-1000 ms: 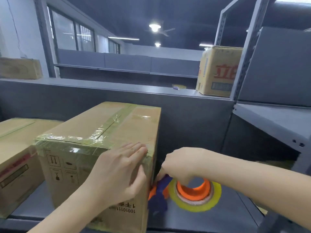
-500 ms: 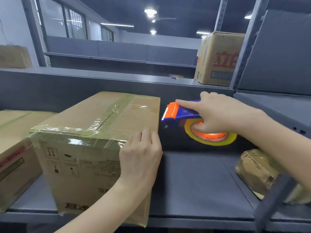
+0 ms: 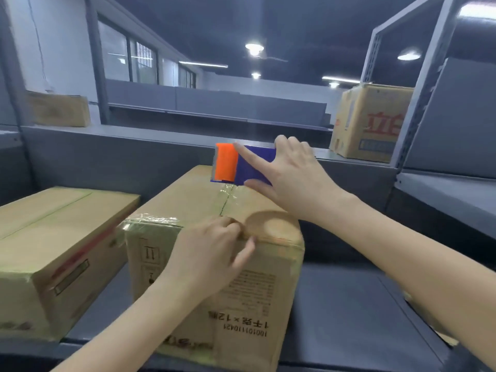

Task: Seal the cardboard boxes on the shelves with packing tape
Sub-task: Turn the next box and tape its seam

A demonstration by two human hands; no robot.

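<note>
A taped cardboard box (image 3: 257, 296) stands on the grey shelf (image 3: 349, 318) in front of me. My right hand (image 3: 290, 181) grips a blue and orange tape dispenser (image 3: 236, 165) above the far part of the box top, index finger stretched along it. A strip of clear tape (image 3: 228, 194) runs from the dispenser down along the top seam. My left hand (image 3: 212, 253) rests on the box's near top edge, fingers curled at the tape's end there.
A second cardboard box (image 3: 53, 245) lies to the left on the same shelf. Another printed box (image 3: 370, 124) stands on the higher shelf at the right, beside a metal upright (image 3: 418, 87). A small box (image 3: 59, 110) sits far left.
My right hand has swung the dispenser from beside the box to over its top, with tape now stretched along the seam. My left hand has risen from the box's corner to its near top edge.
</note>
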